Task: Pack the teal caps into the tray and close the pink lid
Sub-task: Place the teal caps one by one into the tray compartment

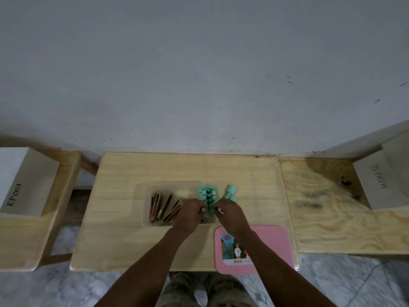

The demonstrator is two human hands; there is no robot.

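Teal caps point(207, 194) in tray point(139, 202) R end, loose caps point(230, 192) just R of tray, pink lid point(272, 247) nearer, L hand point(190, 214) & R hand point(230, 214) over tray, fingers curled, grip can't tell

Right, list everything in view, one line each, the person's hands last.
tray: one, clear, middle of the table
teal caps in the tray: packed rows, count unclear, teal, tray's right end
loose teal caps: at least two, teal, on the table just right of the tray
flat sticks: several, brown and red, leaning in the tray's left part
pink lid: one, pink with a picture label, table's near right corner, off the tray
table: one, light wood
white boxes: two, white, far left and far right
left hand: fingers at the near end of the cap rows
right hand: the same, opposite side
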